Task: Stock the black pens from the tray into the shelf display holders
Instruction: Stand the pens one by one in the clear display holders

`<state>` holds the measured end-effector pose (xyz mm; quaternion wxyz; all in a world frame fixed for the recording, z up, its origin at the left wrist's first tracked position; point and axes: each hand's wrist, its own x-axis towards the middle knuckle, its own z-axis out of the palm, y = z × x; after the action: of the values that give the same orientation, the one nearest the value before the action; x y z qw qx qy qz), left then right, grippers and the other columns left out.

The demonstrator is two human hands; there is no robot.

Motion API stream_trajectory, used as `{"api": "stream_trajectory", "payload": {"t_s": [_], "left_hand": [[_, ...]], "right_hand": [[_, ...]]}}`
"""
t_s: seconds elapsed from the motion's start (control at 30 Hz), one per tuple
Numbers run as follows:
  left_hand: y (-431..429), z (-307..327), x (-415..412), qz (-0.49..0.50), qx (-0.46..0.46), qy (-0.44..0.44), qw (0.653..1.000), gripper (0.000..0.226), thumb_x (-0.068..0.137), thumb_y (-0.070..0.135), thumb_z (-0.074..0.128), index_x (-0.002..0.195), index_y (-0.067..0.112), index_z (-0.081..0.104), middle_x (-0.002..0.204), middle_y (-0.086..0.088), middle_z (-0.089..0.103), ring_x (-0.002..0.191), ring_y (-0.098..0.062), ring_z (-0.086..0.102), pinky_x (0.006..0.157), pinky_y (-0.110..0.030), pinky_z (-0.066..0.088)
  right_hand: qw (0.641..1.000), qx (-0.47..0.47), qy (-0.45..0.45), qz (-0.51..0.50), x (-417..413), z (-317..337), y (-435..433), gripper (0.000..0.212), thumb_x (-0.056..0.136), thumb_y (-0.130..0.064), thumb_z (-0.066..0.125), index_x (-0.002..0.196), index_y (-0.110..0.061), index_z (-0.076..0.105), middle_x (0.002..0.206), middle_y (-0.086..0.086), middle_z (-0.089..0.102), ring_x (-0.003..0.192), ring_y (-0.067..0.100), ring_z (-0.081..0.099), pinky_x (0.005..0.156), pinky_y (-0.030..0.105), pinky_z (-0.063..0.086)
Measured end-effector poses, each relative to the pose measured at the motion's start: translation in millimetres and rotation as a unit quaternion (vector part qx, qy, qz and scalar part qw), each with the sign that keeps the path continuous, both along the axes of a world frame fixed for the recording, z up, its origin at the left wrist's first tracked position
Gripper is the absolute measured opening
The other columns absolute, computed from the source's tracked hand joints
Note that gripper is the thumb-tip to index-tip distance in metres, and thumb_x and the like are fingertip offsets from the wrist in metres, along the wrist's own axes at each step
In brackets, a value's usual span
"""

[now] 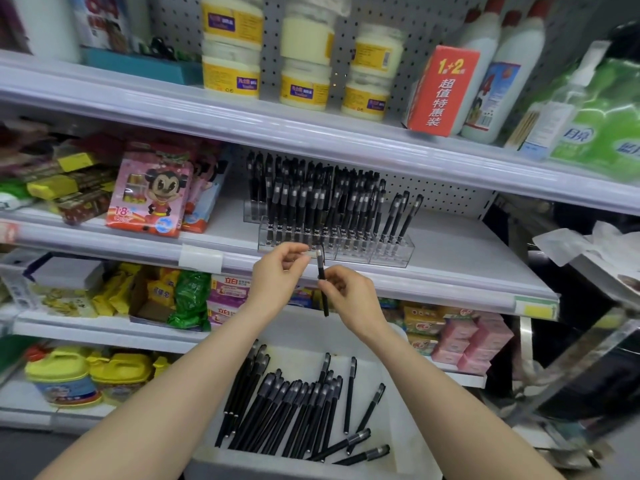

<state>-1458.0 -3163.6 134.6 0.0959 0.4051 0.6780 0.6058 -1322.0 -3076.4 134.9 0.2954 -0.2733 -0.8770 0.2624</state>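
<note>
Fingers [333,273] of right hand [349,296] pinch upright black pen [320,265]; left hand [280,271] curled, empty, beside cap.

left hand [277,275] | right hand [349,292] | forearms bare to frame edge | nails seemingly short, blurred

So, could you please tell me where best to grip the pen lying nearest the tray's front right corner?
Pinch the pen mid-barrel from above: it lies flat on the tray floor, apart from the pile, with a gap either side.
</note>
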Motion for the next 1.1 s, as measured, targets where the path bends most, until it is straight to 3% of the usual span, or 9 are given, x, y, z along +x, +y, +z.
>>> {"api": "stream_trajectory", "payload": {"t_s": [0.17, 0.33, 0.5, 0.67, 0.9, 1.1], "left_hand": [[-15, -42, -2, 0.005, -0.125, 0.053, 0.991, 0.024, 0.092, 0.022, 0.064, 0.117, 0.021, 0.065, 0.109, 0.007, 0.068, 0.096, -0.006, 0.062, 0.09, -0.027, 0.051], [-30, -81, -1, 0.009, -0.274, 0.187, 0.943, 0.036, 0.093, 0.016, 0.06, 0.128, 0.021, 0.059, 0.122, 0.001, 0.059, 0.11, -0.017, 0.057, 0.096, -0.029, 0.043], [-33, -96, 3, 0.027, -0.325, 0.265, 0.907, 0.027, 0.093, 0.008, 0.053, 0.116, 0.02, 0.061, 0.117, 0.001, 0.062, 0.104, -0.017, 0.059, 0.09, -0.029, 0.048], [-35, -103, 5, -0.021, -0.453, 0.334, 0.827, 0.04, 0.088, -0.003, 0.052, 0.123, 0.013, 0.06, 0.12, -0.005, 0.055, 0.101, -0.021, 0.062, 0.088, -0.031, 0.051], [-34, -106, 10, -0.042, -0.526, 0.421, 0.738, 0.039, 0.092, -0.005, 0.046, 0.127, 0.008, 0.055, 0.127, -0.012, 0.053, 0.111, -0.028, 0.06, 0.09, -0.037, 0.051], [-33, -111, 10, -0.053, -0.533, 0.425, 0.73, 0.039, 0.091, -0.005, 0.046, 0.127, 0.006, 0.056, 0.128, -0.014, 0.051, 0.113, -0.03, 0.057, 0.091, -0.039, 0.052]], "right_hand": [[1.0, 0.008, -0.006, -0.022, 3, 2, 6, 0.01, 0.094, -0.026, 0.063, 0.096, -0.018, 0.068, 0.082, -0.006, 0.068, 0.076, 0.008, 0.061, 0.072, 0.028, 0.052], [0.998, 0.042, 0.012, -0.038, 4, 20, 13, 0.015, 0.095, -0.025, 0.061, 0.104, -0.015, 0.069, 0.087, -0.003, 0.068, 0.08, 0.013, 0.062, 0.074, 0.036, 0.055], [0.994, 0.077, 0.051, -0.054, -2, 55, 23, 0.016, 0.097, -0.025, 0.058, 0.105, -0.015, 0.068, 0.088, -0.006, 0.067, 0.082, 0.008, 0.061, 0.076, 0.029, 0.054], [0.989, 0.082, 0.095, -0.073, -12, 84, 32, 0.017, 0.098, -0.024, 0.058, 0.107, -0.014, 0.067, 0.087, -0.007, 0.065, 0.081, 0.008, 0.06, 0.075, 0.023, 0.048], [0.988, 0.074, 0.112, -0.072, -36, 93, 39, 0.026, 0.097, -0.026, 0.059, 0.116, -0.01, 0.066, 0.098, -0.002, 0.069, 0.092, 0.012, 0.063, 0.087, 0.031, 0.054], [0.989, 0.055, 0.106, -0.083, -50, 89, 45, 0.03, 0.098, -0.025, 0.058, 0.121, -0.008, 0.065, 0.104, 0.004, 0.071, 0.096, 0.017, 0.065, 0.092, 0.039, 0.054]]}}
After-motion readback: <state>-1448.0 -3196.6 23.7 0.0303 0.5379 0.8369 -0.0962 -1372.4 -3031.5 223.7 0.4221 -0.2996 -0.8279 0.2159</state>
